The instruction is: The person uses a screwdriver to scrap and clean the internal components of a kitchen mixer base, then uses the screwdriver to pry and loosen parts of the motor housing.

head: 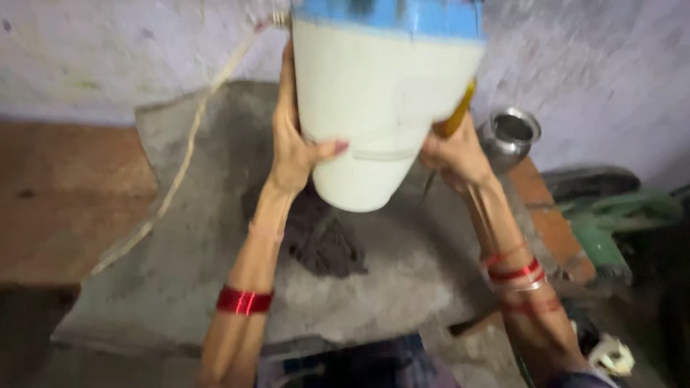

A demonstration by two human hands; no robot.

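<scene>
We get one head-worn view, looking steeply down and forward over our raised forearms, close in (no second view to compare).

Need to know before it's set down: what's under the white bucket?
Under the raised white bucket lies a dark wet heap, maybe cloth, on the grey stone slab. The bucket hides the slab behind it.

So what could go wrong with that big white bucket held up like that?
1. The white bucket is held off the ground only by the left hand and right hand pressed on its sides, so it might slip and drop onto the grey stone slab.
2. If it swings right, it could knock over the steel pot beside the wall.
</scene>
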